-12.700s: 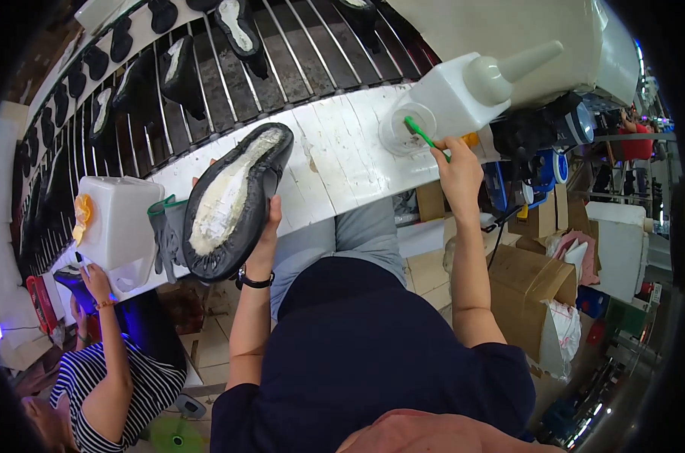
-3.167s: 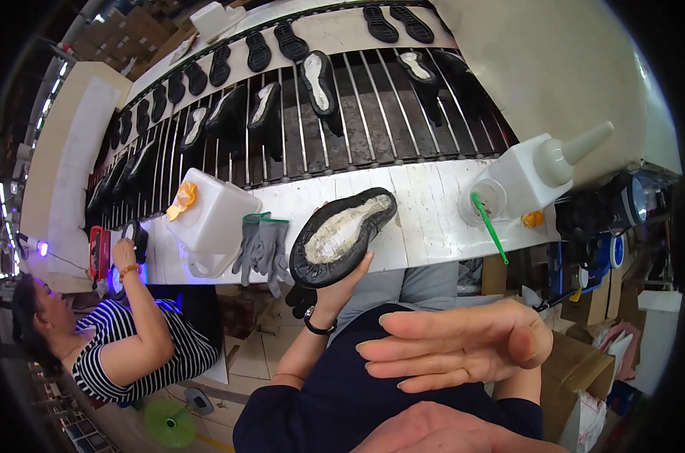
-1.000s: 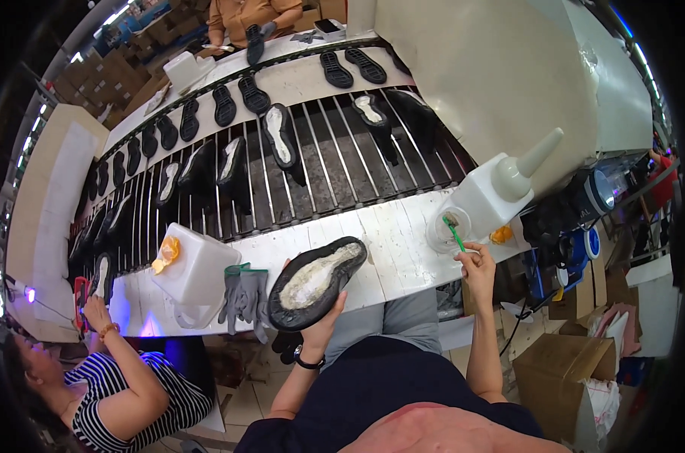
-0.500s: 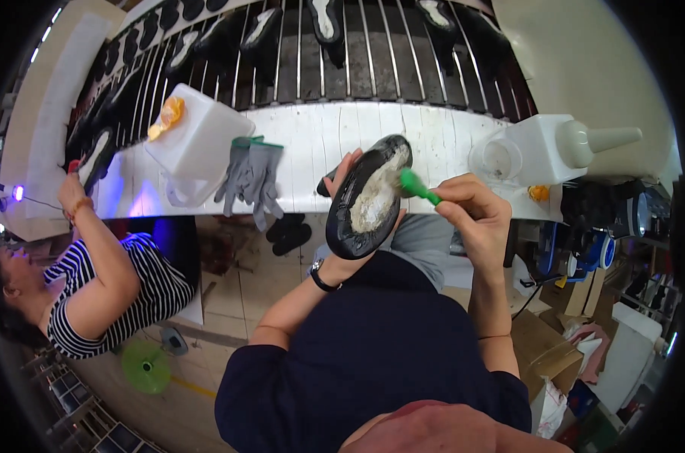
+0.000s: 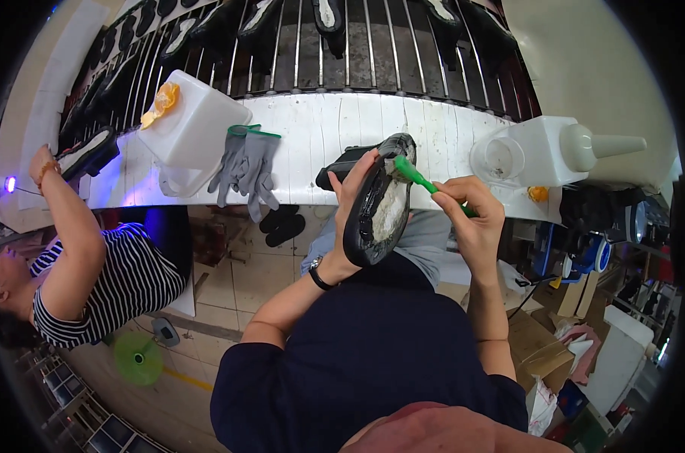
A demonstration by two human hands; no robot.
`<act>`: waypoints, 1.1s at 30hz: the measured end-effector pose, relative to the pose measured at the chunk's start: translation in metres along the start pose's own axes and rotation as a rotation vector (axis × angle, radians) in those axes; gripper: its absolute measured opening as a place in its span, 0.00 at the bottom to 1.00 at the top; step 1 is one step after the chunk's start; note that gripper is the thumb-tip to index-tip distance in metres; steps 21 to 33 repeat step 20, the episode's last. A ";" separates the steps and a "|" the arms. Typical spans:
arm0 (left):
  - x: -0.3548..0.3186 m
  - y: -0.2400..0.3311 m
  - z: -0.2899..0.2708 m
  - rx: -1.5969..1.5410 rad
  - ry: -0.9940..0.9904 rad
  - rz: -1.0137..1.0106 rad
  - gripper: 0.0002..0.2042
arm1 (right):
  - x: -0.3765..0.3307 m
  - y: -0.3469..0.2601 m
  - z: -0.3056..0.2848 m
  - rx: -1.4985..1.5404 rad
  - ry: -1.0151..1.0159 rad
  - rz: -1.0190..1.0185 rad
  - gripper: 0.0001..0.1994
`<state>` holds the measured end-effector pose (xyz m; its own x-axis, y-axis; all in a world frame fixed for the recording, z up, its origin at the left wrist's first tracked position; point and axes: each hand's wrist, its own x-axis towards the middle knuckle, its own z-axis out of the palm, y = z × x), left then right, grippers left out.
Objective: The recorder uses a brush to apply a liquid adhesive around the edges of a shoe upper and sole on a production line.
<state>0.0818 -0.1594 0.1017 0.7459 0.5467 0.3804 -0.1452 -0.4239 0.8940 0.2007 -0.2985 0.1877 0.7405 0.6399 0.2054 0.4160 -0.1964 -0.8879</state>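
Near the middle of the frame the left hand (image 5: 351,198) grips a black shoe sole (image 5: 379,202) by its edge, holding it tilted up in front of the body with its pale inner face turned toward the person. The right hand (image 5: 472,219) is closed around a green brush (image 5: 418,177), whose tip touches the upper end of the sole. Half a second ago the brush sat lower, near the sole's middle, and a second ago it stood in the clear cup (image 5: 499,157) at the right; so the coating of the sole looks under way.

Beyond the hands lies the white table (image 5: 335,128), carrying grey gloves (image 5: 246,162), a white jug (image 5: 188,124) and a white nozzle bottle (image 5: 565,148). Farther up, more soles rest on the dark slatted rack (image 5: 297,45). At the left a co-worker in a striped shirt (image 5: 108,283) reaches up to the table.
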 end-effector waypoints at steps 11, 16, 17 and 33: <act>0.020 0.010 -0.036 -0.037 -0.283 0.026 0.42 | 0.002 -0.021 -0.004 0.188 -0.271 -0.124 0.08; 0.036 0.013 -0.050 -0.071 -0.398 -0.033 0.42 | 0.015 -0.026 -0.001 0.133 -0.271 -0.235 0.09; 0.042 0.014 -0.053 -0.105 -0.471 -0.083 0.41 | 0.020 -0.027 -0.001 0.102 -0.265 -0.281 0.09; 0.061 0.013 -0.064 -0.173 -0.597 -0.049 0.42 | 0.033 -0.028 -0.002 0.006 -0.263 -0.375 0.11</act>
